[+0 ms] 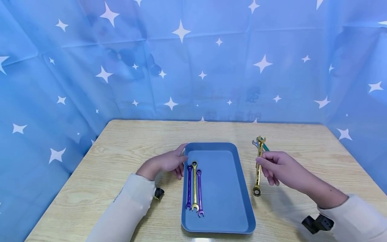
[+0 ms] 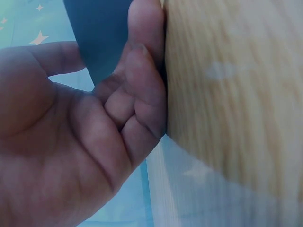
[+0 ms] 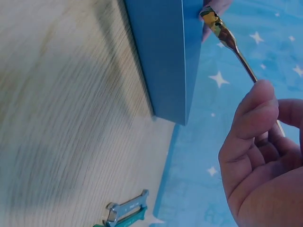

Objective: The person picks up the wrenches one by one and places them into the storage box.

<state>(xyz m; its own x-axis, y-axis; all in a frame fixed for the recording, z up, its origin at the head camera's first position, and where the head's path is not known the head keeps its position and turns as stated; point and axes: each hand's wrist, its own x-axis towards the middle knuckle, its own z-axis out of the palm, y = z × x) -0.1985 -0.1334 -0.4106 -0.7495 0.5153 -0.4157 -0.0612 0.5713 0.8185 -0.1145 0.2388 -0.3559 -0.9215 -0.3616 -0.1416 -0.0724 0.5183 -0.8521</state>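
My left hand point(image 1: 169, 161) holds the left wall of a blue tray point(image 1: 223, 191), thumb over the rim and fingers outside, low against the wood in the left wrist view. In the tray's left half lie a purple wrench point(image 1: 189, 188), a gold wrench point(image 1: 195, 186) and another purple wrench point(image 1: 200, 193), side by side. Right of the tray, my right hand point(image 1: 279, 168) pinches a second gold wrench point(image 1: 258, 173) between thumb and fingers, its ring end toward me. The right wrist view shows this wrench point(image 3: 236, 49) raised off the table.
Beyond the held wrench, a silver wrench point(image 3: 125, 207) and a green wrench point(image 3: 130, 218) lie together on the wooden table point(image 1: 136, 141). A blue cloth with white stars point(image 1: 211, 60) hangs behind the table and along its sides.
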